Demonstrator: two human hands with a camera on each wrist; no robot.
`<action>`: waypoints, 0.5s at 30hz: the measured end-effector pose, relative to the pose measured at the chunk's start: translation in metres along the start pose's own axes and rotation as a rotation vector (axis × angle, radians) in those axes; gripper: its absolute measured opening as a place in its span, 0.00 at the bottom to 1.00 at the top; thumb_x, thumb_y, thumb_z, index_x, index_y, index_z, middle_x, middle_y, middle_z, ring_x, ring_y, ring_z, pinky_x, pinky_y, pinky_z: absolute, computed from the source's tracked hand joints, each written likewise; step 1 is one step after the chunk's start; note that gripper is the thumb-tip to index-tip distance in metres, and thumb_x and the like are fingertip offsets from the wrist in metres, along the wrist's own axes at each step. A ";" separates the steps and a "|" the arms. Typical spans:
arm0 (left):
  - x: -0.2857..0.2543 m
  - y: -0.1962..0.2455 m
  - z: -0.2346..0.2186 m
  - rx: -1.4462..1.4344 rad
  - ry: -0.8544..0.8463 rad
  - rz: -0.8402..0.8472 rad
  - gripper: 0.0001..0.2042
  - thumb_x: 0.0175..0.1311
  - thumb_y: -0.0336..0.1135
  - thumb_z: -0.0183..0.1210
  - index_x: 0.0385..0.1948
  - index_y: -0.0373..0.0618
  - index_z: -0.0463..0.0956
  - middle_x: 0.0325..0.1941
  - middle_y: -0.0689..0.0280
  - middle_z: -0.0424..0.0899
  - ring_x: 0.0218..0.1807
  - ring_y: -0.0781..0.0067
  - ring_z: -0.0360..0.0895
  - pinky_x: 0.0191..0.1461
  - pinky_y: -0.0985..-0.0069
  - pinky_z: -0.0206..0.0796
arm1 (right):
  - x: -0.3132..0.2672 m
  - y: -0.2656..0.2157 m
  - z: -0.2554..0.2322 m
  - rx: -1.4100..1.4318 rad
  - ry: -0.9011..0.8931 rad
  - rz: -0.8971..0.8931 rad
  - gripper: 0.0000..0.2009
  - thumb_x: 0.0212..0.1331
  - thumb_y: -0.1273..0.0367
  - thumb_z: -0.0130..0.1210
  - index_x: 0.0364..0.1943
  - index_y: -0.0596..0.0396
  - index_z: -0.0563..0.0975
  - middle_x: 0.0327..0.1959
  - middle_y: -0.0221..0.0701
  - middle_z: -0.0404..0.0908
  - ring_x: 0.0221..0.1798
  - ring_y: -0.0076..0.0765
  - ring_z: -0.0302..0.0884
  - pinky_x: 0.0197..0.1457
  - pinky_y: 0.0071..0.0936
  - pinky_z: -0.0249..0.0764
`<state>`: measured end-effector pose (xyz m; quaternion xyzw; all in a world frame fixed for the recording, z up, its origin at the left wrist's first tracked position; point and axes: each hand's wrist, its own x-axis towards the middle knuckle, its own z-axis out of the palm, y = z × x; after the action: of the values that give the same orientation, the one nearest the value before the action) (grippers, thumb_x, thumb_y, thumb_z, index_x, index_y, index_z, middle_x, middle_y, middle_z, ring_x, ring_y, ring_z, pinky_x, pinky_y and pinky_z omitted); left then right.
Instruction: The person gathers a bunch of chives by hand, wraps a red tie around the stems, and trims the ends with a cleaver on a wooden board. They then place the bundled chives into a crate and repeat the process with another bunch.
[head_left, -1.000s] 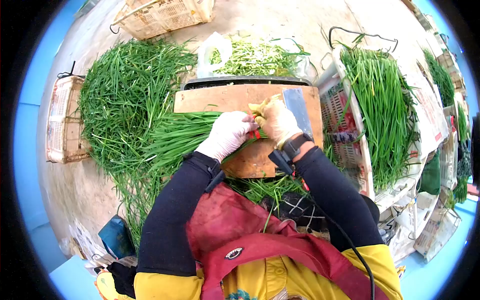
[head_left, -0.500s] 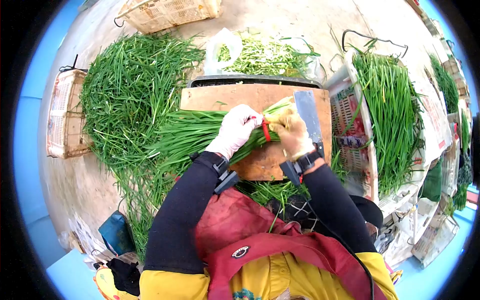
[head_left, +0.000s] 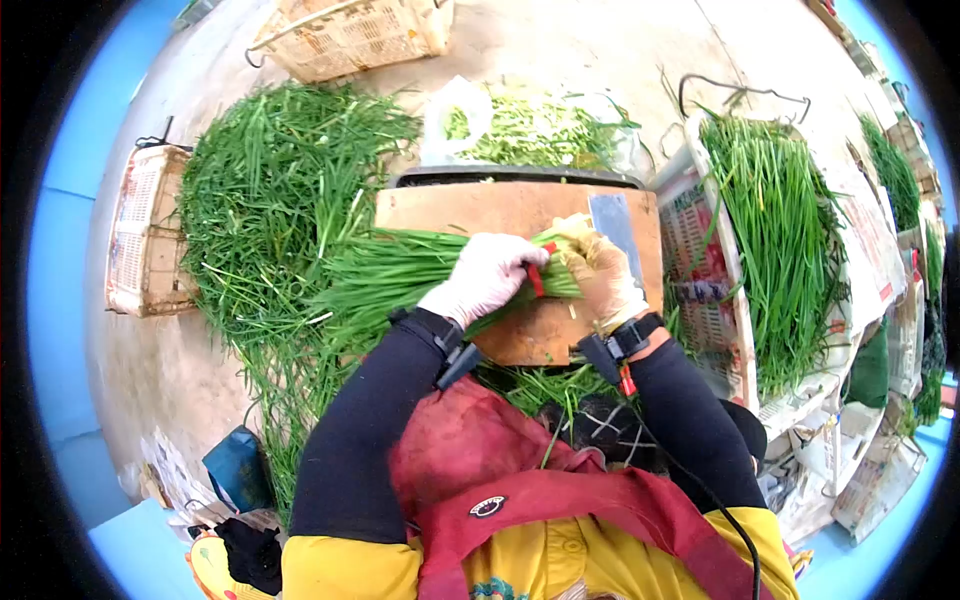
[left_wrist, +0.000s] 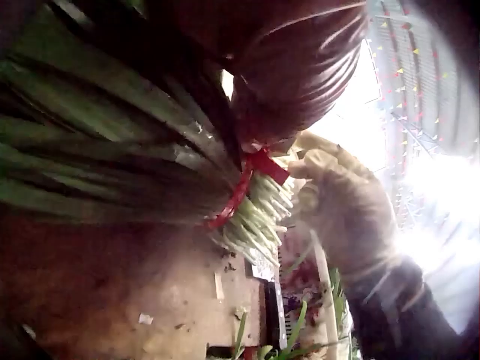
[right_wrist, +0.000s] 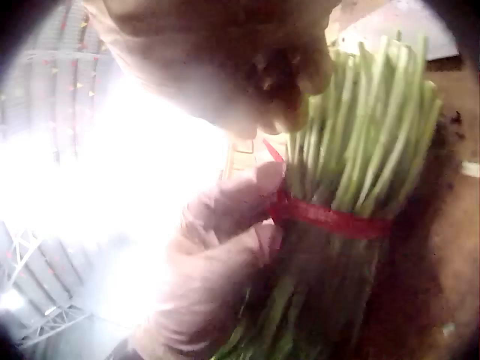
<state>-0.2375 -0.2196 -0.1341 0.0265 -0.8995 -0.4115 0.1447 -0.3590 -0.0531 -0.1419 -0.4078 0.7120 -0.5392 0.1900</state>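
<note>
A bundle of garlic chives lies across the wooden board, pale cut ends toward the right. A red tie circles it close to those ends. Thumb and finger of my white-gloved left hand pinch the tie's knot at the top of the bundle, as the right wrist view shows. My right hand, in a yellowish glove, has its fingers curled against the pale stem ends, just beyond the tie. The palm side of the left hand is hidden in the head view.
A wide blade lies at the board's right. Loose chives are heaped on the left beside a crate. Another crate full of chives stands close on the right. Beyond the board sits a plastic bag with pale trimmings.
The hands were close together at the tie, then moved apart slightly, the right hand shifting to the stem ends. The bundle's pale ends and red tie show more now. The left hand stays at the tie.
</note>
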 end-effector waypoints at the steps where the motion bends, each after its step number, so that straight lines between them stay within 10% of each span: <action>1: 0.002 -0.002 0.003 0.041 0.068 0.180 0.14 0.44 0.18 0.58 0.32 0.47 0.82 0.34 0.59 0.86 0.37 0.56 0.84 0.43 0.67 0.77 | 0.009 -0.002 -0.002 0.017 0.034 0.026 0.15 0.59 0.75 0.56 0.51 0.55 0.77 0.47 0.47 0.78 0.51 0.43 0.78 0.56 0.33 0.72; 8: 0.001 0.003 -0.002 0.271 0.067 0.187 0.05 0.44 0.31 0.66 0.25 0.52 0.82 0.27 0.65 0.82 0.31 0.59 0.81 0.36 0.66 0.73 | 0.038 -0.020 -0.002 -0.642 -0.252 0.112 0.10 0.59 0.62 0.55 0.31 0.53 0.82 0.33 0.43 0.81 0.38 0.52 0.80 0.43 0.44 0.77; 15: 0.006 -0.005 0.007 0.127 0.238 -0.203 0.06 0.54 0.37 0.61 0.23 0.48 0.77 0.29 0.60 0.79 0.35 0.54 0.79 0.40 0.61 0.71 | -0.017 -0.015 0.019 -0.444 -0.106 0.092 0.09 0.59 0.63 0.57 0.31 0.54 0.79 0.32 0.44 0.79 0.37 0.54 0.77 0.40 0.46 0.72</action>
<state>-0.2460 -0.2185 -0.1407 0.1747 -0.8929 -0.3600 0.2061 -0.3294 -0.0530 -0.1374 -0.4346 0.8200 -0.3379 0.1569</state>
